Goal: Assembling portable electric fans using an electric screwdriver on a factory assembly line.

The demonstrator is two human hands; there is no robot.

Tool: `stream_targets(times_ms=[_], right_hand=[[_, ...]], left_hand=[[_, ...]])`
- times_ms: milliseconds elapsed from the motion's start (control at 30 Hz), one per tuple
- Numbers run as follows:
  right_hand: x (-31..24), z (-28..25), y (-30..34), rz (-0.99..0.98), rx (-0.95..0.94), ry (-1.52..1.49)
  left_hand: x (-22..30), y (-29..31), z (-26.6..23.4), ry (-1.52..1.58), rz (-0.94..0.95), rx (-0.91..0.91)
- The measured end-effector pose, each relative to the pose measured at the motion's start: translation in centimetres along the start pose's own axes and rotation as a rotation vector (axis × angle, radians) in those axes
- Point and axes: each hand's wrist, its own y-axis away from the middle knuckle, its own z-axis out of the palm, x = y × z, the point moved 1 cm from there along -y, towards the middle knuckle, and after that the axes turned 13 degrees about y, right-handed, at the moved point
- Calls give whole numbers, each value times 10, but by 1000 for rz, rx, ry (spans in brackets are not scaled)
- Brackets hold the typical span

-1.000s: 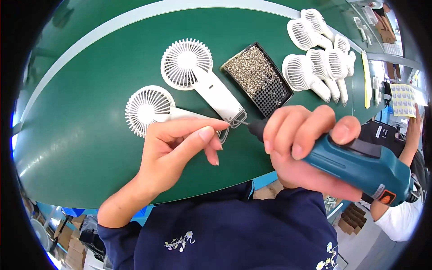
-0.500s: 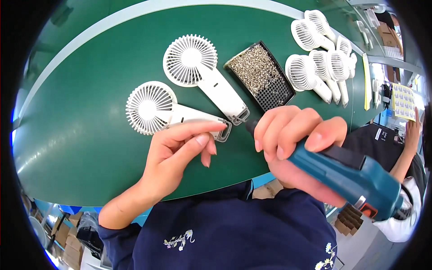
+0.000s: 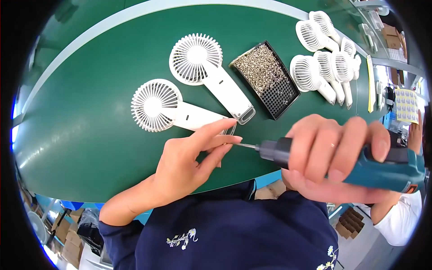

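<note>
My right hand (image 3: 333, 153) is wrapped round a teal and black electric screwdriver (image 3: 382, 173), held sideways above the front of the table. Its thin bit (image 3: 244, 145) points left and reaches the fingertips of my left hand (image 3: 189, 155). There the thumb and fingers are pinched together; whatever small thing sits between them is too hidden to name. Just behind the left fingers lies a white handheld fan (image 3: 155, 105), its grey loop end partly covered by them. A second white handheld fan (image 3: 229, 92) lies beyond it, grey loop toward me.
A black tray (image 3: 288, 102) of small metal screws lies right of the fans, over a perforated base. Several more white fans (image 3: 308, 74) are grouped at the far right of the green table (image 3: 85, 148). Another person's arm (image 3: 415, 135) shows at the right edge, by a sticker sheet (image 3: 406, 104).
The screwdriver has swung from pointing up-left at the fans' loops to nearly level. My left fingers have closed into a pinch at its bit tip.
</note>
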Motion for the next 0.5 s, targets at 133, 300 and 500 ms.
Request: stream_targets(times_ms=[133, 300, 500], right_hand=[[7, -2, 7, 71, 37, -25], [9, -6, 8, 93, 5, -45], [9, -8, 8, 127, 14, -56]], left_hand=[[-6, -2, 1, -34, 111, -10], [-5, -4, 0, -123, 148, -35], [-5, -5, 0, -118, 180, -19]])
